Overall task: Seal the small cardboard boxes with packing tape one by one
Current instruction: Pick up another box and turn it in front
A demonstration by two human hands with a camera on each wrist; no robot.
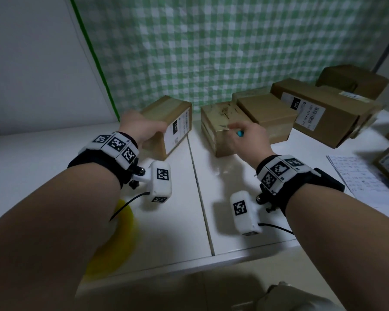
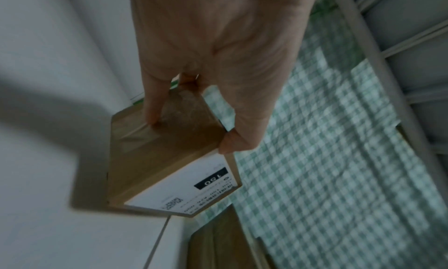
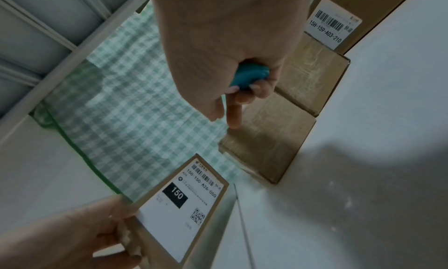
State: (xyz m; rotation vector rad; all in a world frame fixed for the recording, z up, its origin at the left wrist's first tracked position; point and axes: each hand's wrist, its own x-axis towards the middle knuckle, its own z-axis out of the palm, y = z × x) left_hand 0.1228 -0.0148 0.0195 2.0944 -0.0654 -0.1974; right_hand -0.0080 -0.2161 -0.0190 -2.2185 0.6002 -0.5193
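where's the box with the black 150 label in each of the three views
head: box with the 150 label sits left of centre on the table, gripped by the left hand.
left wrist: centre, below the fingers.
right wrist: bottom centre.
shared landmark: green checked cloth behind it.

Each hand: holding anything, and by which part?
Left hand grips the labelled box by its top end. Right hand grips a small teal tool; grip point hidden.

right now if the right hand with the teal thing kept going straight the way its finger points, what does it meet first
Probably the small brown cardboard box under the right hand, whose extended finger points at its top; the remaining gap is unclear.
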